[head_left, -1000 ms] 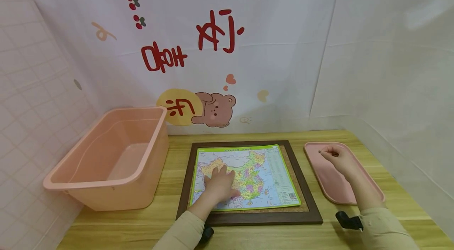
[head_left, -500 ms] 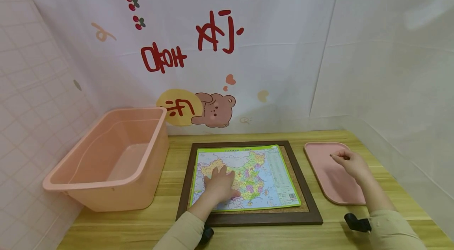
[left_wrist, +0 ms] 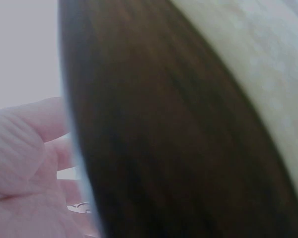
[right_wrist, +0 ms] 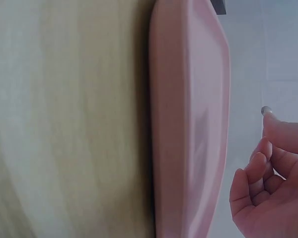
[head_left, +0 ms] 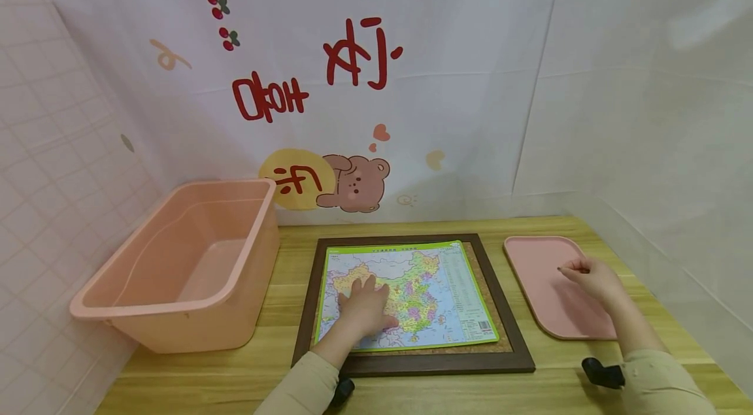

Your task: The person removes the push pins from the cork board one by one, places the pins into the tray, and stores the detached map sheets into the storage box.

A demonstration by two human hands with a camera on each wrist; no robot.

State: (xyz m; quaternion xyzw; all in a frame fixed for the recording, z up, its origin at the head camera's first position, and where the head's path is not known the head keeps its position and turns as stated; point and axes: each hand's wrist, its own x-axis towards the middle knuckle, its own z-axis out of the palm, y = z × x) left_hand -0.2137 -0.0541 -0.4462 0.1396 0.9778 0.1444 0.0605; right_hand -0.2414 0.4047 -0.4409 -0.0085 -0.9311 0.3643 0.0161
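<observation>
A person's left hand (head_left: 365,309) is lying flat, fingers spread, on a colourful map (head_left: 406,294) inside a dark wooden frame (head_left: 412,363). Their right hand (head_left: 594,276) is hovering over a pink tray (head_left: 541,284), fingers curled, pinching a tiny pin (right_wrist: 266,110). A pink tub (head_left: 182,265) is sitting left on the wooden table (head_left: 447,392), with a cartoon-bear backdrop (head_left: 353,183) hanging behind.

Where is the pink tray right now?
In the head view the pink tray lies flat on the wooden table, to the right of the framed map. The right hand is over its right side.
</observation>
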